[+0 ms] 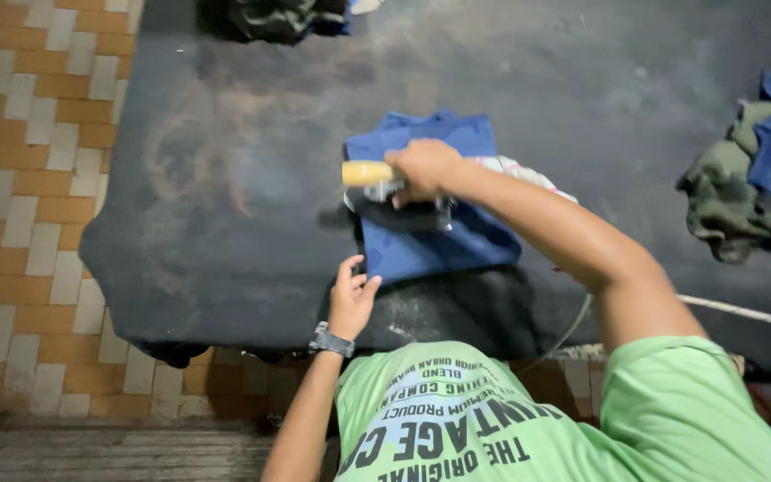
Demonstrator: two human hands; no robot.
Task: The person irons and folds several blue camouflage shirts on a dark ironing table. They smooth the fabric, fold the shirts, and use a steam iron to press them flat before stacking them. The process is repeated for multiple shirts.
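Right hand (423, 168) clenched on the iron (394, 201) atop blue cloth (430, 245) near the table's (225, 134) front edge, left hand (351, 296) released, fingertips at cloth corner — best to keep it taut, strokes slow.

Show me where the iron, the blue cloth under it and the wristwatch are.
iron (403, 212): head view, on its dark body below the yellow handle.
blue cloth (421, 250): head view, on the bare part nearest the person.
wristwatch (330, 340): head view, on the band at the left wrist.
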